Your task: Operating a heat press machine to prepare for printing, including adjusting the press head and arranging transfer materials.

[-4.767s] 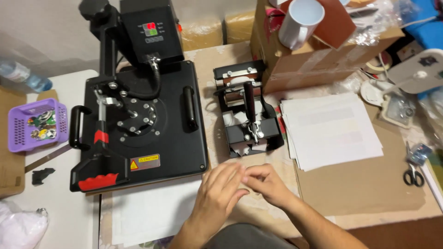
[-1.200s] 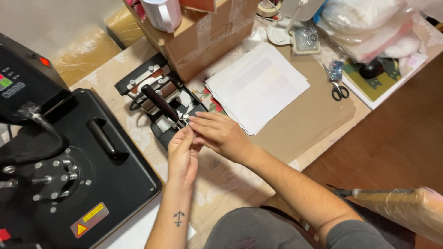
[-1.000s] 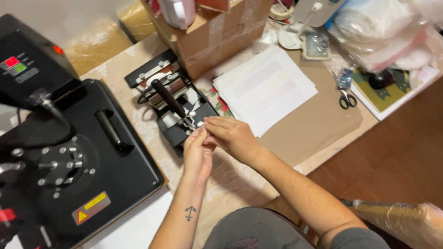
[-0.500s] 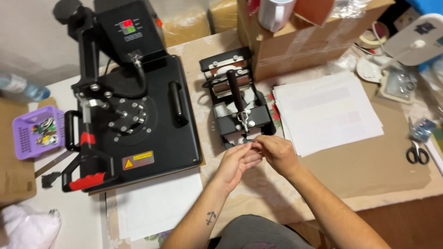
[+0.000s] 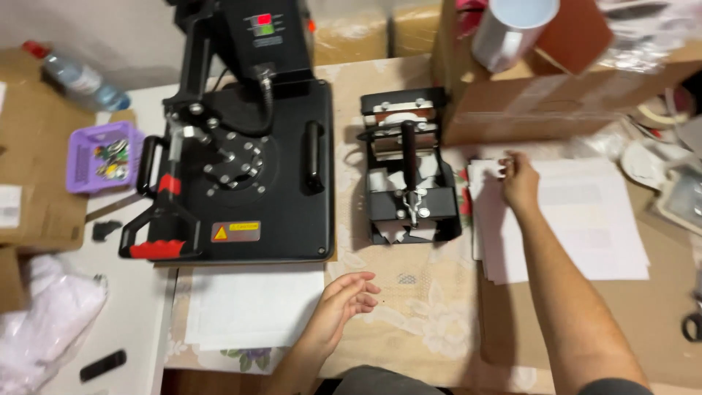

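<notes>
Paper stack [image 5: 578, 219]: lying flat on the brown board at 3 o'clock of the view, white sheets slightly fanned along the left edge.
Right hand [image 5: 519, 179]: reaching out to the stack's upper-left corner, fingertips resting on the top sheets; fingers curling at the corner, but whether pinching a sheet or only touching, cannot tell.
Left hand [image 5: 347, 296]: hovering palm-up over the floral table covering [image 5: 417, 322] at 6 o'clock, fingers loosely apart, holding nothing.
Mug press [image 5: 409, 172]: sitting just left of the stack, at 9 o'clock from the right hand, lever handle pointing toward the person.
Flat heat press [image 5: 241, 168]: standing at 10 o'clock, black platen closed, well apart from both hands.
White sheet [image 5: 252, 307]: lying in front of the flat press, at 9 o'clock from the left hand.
Cardboard box [image 5: 556, 80]: standing at 12 o'clock of the stack, with a white mug [image 5: 508, 29] on top.
Technique note (judgement): lifting a single sheet by the corner, sliding the thumb to separate it, keeping the remaining pile square.
</notes>
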